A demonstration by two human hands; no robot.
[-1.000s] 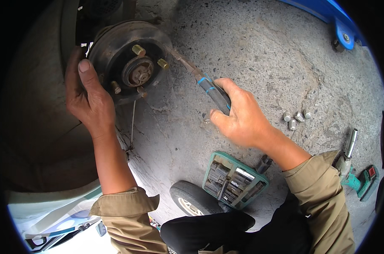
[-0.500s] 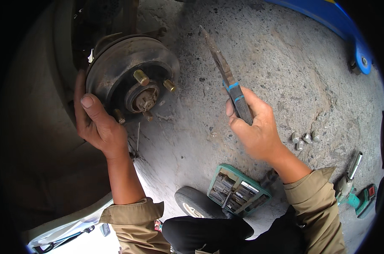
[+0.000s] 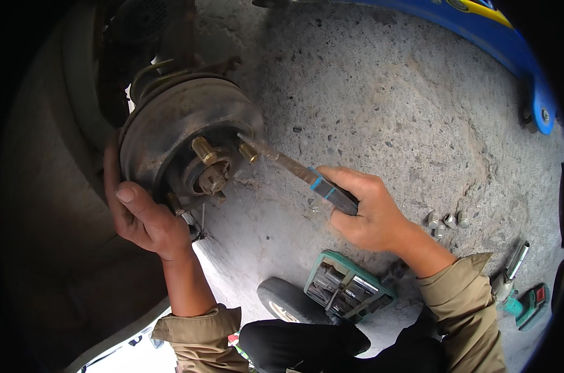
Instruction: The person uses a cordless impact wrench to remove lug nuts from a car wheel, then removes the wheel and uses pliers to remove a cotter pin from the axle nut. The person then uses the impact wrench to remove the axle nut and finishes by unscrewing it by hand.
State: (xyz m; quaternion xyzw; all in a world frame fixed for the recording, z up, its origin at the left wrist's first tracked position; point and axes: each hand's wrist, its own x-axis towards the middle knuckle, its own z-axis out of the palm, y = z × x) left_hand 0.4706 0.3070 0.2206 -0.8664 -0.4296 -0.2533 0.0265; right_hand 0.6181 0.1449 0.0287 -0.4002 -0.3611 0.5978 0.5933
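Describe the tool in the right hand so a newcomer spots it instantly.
Start at the round brake drum, upper left. To its lower right, the right hand grips the tool, tip toward the drum. Unlike the teal power tool farther right, it has a long brownish nose and blue bands.

On the rough grey concrete floor, out to my right, I had a tight cluster of small silvery metal lug nuts. Farther right lay a teal-and-grey power tool with a long, shiny socket on its nose. Closer to my knees sat an open green plastic case, filled with metal tool pieces, beside a black rubber tyre. A blue metal frame with a yellow strip edged my view at the upper right.
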